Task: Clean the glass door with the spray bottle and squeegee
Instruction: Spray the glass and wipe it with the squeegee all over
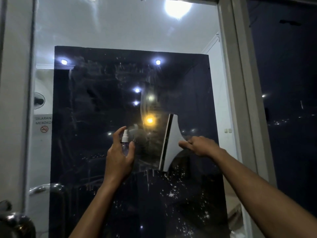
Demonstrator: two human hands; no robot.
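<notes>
The glass door (103, 93) fills the view, with a dark sheet behind its middle and streaks and droplets on the pane. My left hand (118, 157) grips a small clear spray bottle (124, 140) with a white nozzle, forefinger raised over the top, close to the glass. My right hand (200, 146) holds the handle of a white squeegee (172, 141). Its black rubber blade stands nearly upright against the glass, just right of the bottle. A wiped, smeared patch lies between the two hands.
A white door frame (240, 100) runs down the right side, with dark glass beyond it. A metal door handle (44, 188) sits at lower left. A no-smoking sign (43, 124) shows through the glass at left. Lamp reflections dot the pane.
</notes>
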